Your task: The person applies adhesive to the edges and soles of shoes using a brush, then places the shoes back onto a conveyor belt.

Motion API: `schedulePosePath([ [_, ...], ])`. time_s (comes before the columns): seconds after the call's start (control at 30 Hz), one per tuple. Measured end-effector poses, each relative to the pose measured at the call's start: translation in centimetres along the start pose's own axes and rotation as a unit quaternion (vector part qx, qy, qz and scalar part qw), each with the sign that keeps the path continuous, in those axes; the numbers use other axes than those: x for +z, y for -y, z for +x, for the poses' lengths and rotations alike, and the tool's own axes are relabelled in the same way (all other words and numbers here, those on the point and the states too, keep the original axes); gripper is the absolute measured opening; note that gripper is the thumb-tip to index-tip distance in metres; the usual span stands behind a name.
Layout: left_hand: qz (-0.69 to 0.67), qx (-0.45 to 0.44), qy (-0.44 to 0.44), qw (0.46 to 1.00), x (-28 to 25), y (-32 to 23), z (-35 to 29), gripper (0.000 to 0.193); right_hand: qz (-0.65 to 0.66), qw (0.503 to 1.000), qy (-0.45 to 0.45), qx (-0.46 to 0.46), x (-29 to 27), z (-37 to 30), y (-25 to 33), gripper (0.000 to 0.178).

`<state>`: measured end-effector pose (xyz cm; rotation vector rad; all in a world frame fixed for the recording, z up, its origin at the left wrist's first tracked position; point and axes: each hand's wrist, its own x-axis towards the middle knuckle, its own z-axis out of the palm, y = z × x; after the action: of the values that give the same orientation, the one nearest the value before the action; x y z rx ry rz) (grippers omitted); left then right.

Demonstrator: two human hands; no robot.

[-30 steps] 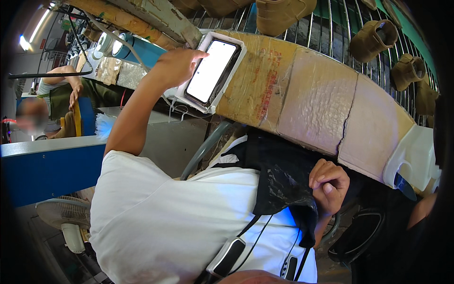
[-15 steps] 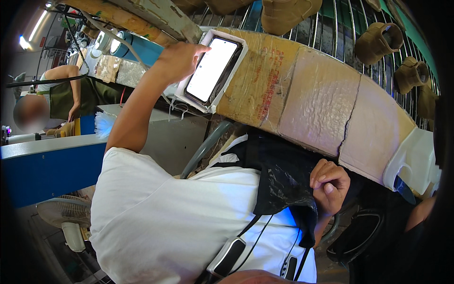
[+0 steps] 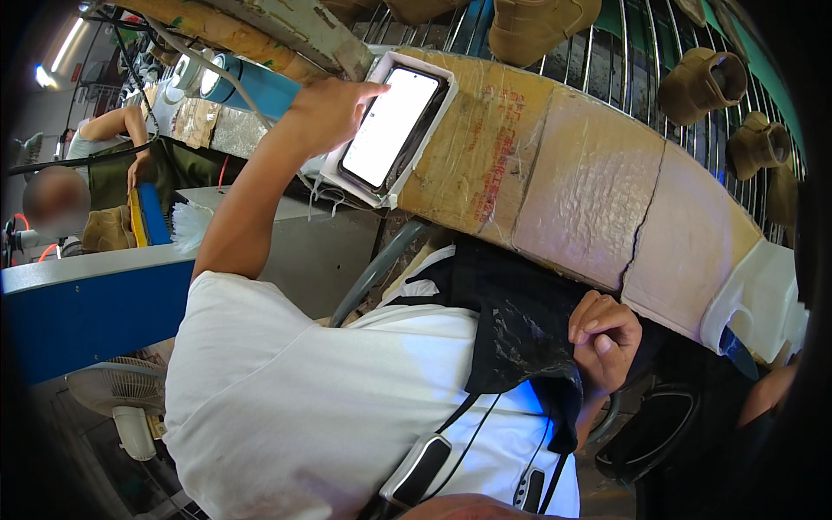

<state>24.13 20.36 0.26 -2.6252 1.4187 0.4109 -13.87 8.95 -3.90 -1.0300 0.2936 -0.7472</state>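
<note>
While the right hand [image 3: 607, 338] is resting nearest, curled by the black apron [image 3: 520, 342] – pinching cloth or not, cannot tell – the left hand [image 3: 328, 111] is reaching ahead, index finger out, grip part-spread and pinching nothing. Phone [image 3: 390, 130]: lying face up under that finger, screen glowing, in a white box [image 3: 354, 187] on the cardboard-covered surface [image 3: 581, 182]. Handling: light fingertip taps, likely best without rocking the box. Beyond: tan shoes [image 3: 544, 30].
</note>
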Motion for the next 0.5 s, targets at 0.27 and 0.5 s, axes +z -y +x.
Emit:
schedulePosePath([
  [0.27, -0.064, 0.044, -0.021, 0.997, -3.5, 0.6, -3.9, 0.022, 0.004, 1.000, -0.002, -0.006, -0.1, -0.1, -0.3, 0.023],
  [0.5, -0.400, 0.503, 0.079, 0.762, -15.1, -2.3, -10.2, 0.008, 0.006, 1.000, 0.003, -0.004, 0.1, -0.5, 0.2, 0.023],
])
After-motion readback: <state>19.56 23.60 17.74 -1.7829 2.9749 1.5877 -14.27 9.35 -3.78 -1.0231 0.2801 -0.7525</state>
